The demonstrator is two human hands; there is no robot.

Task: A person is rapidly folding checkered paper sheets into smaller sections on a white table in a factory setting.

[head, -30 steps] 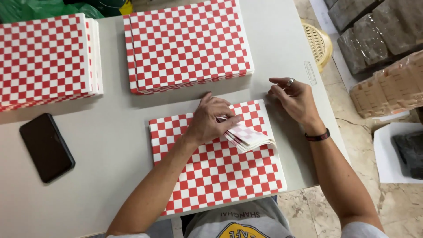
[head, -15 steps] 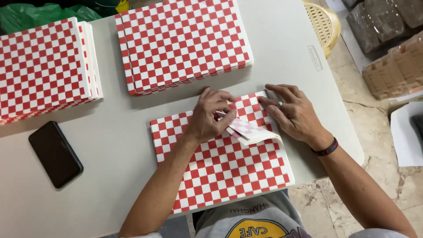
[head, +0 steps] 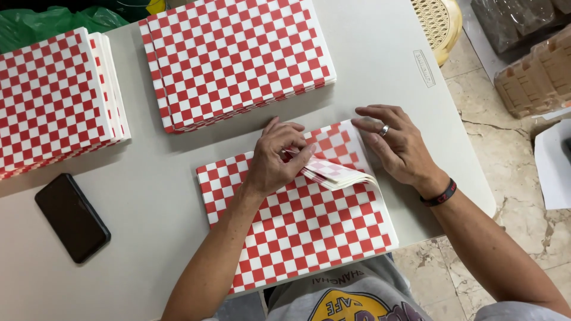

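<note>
Person sits at a grey table, seen from above, w/ both hands on a stack of red-and-white checked paper sheets lying right in front of them, near the table's front edge.

Left hand rests on the upper middle of that stack, fingers curled, thumb and fingertips pinching the top corner of several sheets. Those lifted sheets are bent back toward the person into a fanned bundle, white undersides and layered edges showing. So left hand is mostly closed, gripping the folded-over corners.

Right hand lies just right of the bundle, palm down, fingers spread and nearly straight, fingertips pressing the far right corner of the stack. It's open and flat, grips nothing, only touches paper. Ring on one finger, dark band on the wrist.

Rest of the table:
- second stack of checked sheets at the far side, middle, well apart from the hands, edges slightly fanned.
- third stack of checked sheets at far left, partly cut off by the frame edge.
- black phone lying flat, screen dark, left of the near stack, below the third one.

Beyond the table's right side: a pale woven basket and stone-tile floor. Green plastic bag past the far left corner.
</note>
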